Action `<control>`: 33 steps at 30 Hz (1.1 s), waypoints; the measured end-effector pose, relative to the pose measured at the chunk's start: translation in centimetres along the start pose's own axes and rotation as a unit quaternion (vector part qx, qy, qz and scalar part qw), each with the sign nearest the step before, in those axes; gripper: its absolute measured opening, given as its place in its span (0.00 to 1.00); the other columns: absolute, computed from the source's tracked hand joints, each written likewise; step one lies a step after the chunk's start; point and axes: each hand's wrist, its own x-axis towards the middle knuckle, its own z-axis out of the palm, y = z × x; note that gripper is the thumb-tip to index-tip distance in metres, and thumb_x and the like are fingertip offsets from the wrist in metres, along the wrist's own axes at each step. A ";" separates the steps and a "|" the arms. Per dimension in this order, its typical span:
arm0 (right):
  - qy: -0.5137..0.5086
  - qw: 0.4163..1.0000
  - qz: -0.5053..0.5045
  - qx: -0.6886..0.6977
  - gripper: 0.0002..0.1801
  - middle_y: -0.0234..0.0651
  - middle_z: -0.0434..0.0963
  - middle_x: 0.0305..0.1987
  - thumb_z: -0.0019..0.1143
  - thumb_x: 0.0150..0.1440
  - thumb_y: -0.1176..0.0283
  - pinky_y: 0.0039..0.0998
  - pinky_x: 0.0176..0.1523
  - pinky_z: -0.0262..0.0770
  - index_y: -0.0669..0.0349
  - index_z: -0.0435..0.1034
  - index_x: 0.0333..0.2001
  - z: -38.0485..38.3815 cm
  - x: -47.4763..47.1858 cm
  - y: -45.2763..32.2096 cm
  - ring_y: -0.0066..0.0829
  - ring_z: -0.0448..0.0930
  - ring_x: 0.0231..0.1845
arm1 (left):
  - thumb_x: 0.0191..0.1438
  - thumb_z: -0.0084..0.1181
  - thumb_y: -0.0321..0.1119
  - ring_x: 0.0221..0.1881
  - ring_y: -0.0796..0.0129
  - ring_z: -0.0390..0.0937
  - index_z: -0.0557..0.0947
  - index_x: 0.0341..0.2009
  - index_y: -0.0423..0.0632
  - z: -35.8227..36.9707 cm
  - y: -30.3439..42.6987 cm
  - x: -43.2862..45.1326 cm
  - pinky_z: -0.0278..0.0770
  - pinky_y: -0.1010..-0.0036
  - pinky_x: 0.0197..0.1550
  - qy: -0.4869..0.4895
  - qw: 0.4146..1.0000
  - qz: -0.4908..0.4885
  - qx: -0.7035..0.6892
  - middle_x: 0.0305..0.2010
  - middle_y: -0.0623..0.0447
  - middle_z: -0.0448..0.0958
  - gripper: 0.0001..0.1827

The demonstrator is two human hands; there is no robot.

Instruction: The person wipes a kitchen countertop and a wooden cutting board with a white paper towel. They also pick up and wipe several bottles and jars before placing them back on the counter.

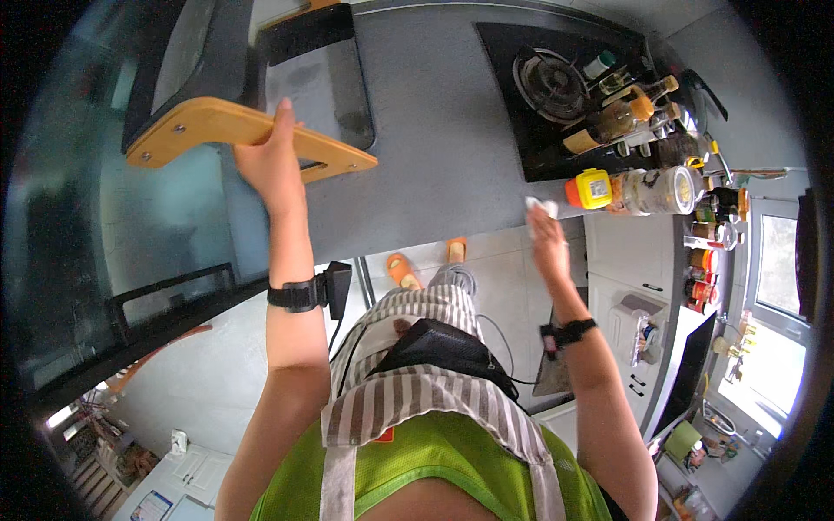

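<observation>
My left hand point(272, 170) grips a bent, light wooden panel point(212, 120) with screw heads and a slot in it. The panel slants above the grey countertop point(417, 156), in front of a black-rimmed tray point(355, 78) with a pale grey bottom. A dark frame point(225, 58) adjoins the panel's left end; how they join is unclear. Over by the counter's front edge, my right hand point(548, 247) holds a crumpled white cloth or tissue point(542, 207), blurred. Just beyond it stands a red and yellow container point(589, 189).
At the back right is a black gas hob point(505, 84) with a burner point(552, 84). Several bottles, among them one with an orange cap point(609, 124), stand on its right part. A clear jar point(658, 190) adjoins the container. On the left is a dark glossy surface point(169, 228).
</observation>
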 end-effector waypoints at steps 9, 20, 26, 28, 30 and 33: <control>-0.020 0.985 -0.173 -0.014 0.28 0.38 0.74 0.56 0.43 0.44 0.86 0.34 0.61 0.69 0.59 0.73 0.51 -4.0 -3.0 -2.6 0.40 0.73 0.58 | 0.50 0.67 0.34 0.61 0.61 0.66 0.61 0.61 0.39 -6.4 2.3 -3.4 0.61 0.63 0.65 -0.193 0.977 -0.046 0.077 0.59 0.43 0.66 0.39; -0.127 0.845 -0.516 0.056 0.28 0.35 0.52 0.73 0.38 0.63 0.70 0.33 0.72 0.53 0.58 0.53 0.67 12.9 5.7 -34.6 0.32 0.50 0.75 | 0.58 0.55 0.25 0.47 0.67 0.78 0.79 0.48 0.37 -16.6 12.3 -10.2 0.73 0.76 0.51 -0.196 0.951 -0.073 0.227 0.45 0.47 0.80 0.13; -0.115 0.828 -0.548 0.016 0.32 0.36 0.52 0.73 0.42 0.63 0.57 0.39 0.74 0.43 0.58 0.54 0.67 14.4 5.1 -33.1 0.32 0.47 0.75 | 0.59 0.54 0.25 0.45 0.68 0.79 0.79 0.46 0.36 -17.7 12.3 -10.8 0.73 0.78 0.49 -0.168 0.957 -0.065 0.227 0.43 0.48 0.80 0.11; -0.126 0.831 -0.542 -0.004 0.32 0.36 0.51 0.73 0.42 0.63 0.55 0.40 0.74 0.40 0.57 0.54 0.67 13.2 5.4 -31.0 0.33 0.47 0.75 | 0.59 0.54 0.25 0.45 0.69 0.79 0.80 0.46 0.36 -17.7 11.6 -10.6 0.73 0.79 0.48 -0.195 0.949 -0.095 0.227 0.43 0.49 0.80 0.11; -0.122 0.833 -0.540 -0.010 0.33 0.35 0.51 0.74 0.41 0.63 0.54 0.40 0.75 0.39 0.56 0.53 0.67 11.5 6.0 -28.1 0.32 0.47 0.75 | 0.59 0.54 0.26 0.45 0.69 0.79 0.80 0.46 0.37 -17.6 10.8 -10.3 0.73 0.79 0.48 -0.213 0.946 -0.108 0.220 0.43 0.49 0.80 0.11; -0.142 0.844 -0.512 -0.076 0.33 0.32 0.48 0.75 0.44 0.61 0.59 0.38 0.75 0.38 0.53 0.51 0.69 8.5 5.9 -21.8 0.29 0.43 0.76 | 0.60 0.54 0.28 0.45 0.70 0.79 0.80 0.46 0.38 -17.8 9.8 -10.0 0.74 0.79 0.47 -0.224 0.945 -0.110 0.212 0.42 0.49 0.81 0.11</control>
